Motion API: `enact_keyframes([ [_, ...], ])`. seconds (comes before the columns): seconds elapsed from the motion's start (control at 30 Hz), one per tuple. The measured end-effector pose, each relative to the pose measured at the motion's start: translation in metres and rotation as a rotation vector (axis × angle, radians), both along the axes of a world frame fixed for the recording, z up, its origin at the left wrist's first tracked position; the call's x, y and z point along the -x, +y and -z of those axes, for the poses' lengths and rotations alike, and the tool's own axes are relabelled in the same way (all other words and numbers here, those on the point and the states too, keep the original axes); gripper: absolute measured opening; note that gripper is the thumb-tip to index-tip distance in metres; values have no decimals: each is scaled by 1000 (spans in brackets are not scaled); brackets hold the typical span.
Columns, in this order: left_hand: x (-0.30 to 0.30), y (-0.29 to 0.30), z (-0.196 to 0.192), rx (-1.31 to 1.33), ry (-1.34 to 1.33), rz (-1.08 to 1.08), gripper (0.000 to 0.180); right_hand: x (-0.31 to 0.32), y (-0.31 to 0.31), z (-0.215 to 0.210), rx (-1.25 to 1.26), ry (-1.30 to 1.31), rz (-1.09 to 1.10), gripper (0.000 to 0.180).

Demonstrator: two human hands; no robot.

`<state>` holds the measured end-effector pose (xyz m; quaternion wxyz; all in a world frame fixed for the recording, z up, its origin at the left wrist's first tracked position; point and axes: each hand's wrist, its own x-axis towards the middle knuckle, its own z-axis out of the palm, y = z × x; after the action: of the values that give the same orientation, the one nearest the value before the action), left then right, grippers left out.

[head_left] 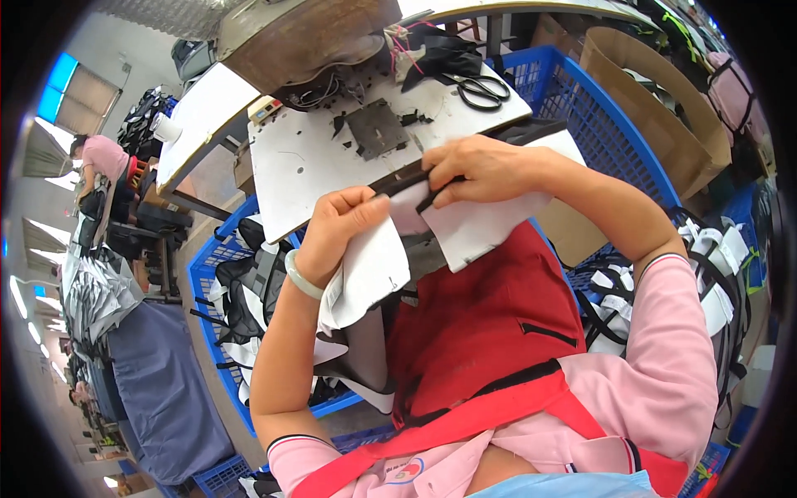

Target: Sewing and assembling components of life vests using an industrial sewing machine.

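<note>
My left hand (336, 231) is closed, thumb on top, around the edge of a white fabric piece (369, 274) that hangs down below it. My right hand (481, 170) pinches the dark trim along the upper edge of a white panel (477, 228), to the right of the left hand. A black strip runs between the two hands at the near edge of the white worktable (282, 178); whether both panels are one piece I cannot tell. Behind the hands is a sewing machine (307, 41) with a dark metal plate (378, 129) set in the tabletop.
Black-handled scissors (477, 91) lie at the table's back right, beside dark cloth (448, 54). Blue crates flank the table; the left crate (199, 282) holds black and white pieces. A cardboard box (614, 83) stands at far right. Another person (108, 162) bends over work at far left.
</note>
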<state>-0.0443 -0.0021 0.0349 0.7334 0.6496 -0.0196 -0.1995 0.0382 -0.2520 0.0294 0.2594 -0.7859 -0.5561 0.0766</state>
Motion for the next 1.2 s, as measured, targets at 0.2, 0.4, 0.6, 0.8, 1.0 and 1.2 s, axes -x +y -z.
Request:
enact_keyframes([
  [0.2,-24,8,-5,-526,-417,55,22,-22,-18,-38,116,150,114,31],
  [0.4,-70,5,0,-700,-721,-119,20,-60,-19,-49,104,181,207,30],
  [0.6,-114,14,25,-560,-613,-174,24,-91,-10,-34,134,204,242,35],
  [0.8,-138,17,41,-578,-510,-214,24,-113,-3,-17,96,176,252,37],
  [1.0,-151,22,52,-549,-477,-238,25,-124,5,-13,165,220,310,40],
  [1.2,-163,29,56,-579,-467,-241,27,-132,7,-9,151,226,331,39],
])
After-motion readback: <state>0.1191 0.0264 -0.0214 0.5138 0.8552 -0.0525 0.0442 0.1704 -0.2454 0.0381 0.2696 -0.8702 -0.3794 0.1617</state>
